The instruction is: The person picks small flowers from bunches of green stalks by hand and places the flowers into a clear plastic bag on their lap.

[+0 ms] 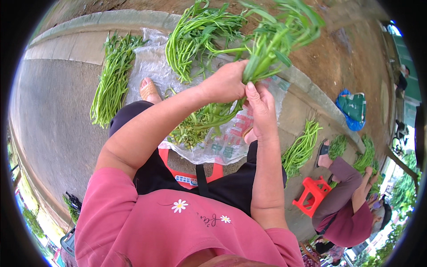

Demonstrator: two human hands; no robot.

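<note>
My left hand (227,81) is closed around a thick bunch of leafy green stems (265,60), whose leaves fan out up and to the right. Just below it, my right hand (262,105) pinches the lower part of the bunch with thumb and fingers, close to the left. Stem ends curve down and left from the hands above a heap of trimmed leaves and stem scraps (190,133). These scraps lie on a translucent plastic sheet (150,63) with printed writing. On the sheet's far side rests another pile of leafy stems (186,43).
A laid-out bundle of greens (111,80) is at the left, and more stems (302,143) lie at the right. A stone curb (307,85) runs behind the sheet. A blue bag (353,110) is beyond the curb. Another person (347,207) sits near a red plastic stool (312,195).
</note>
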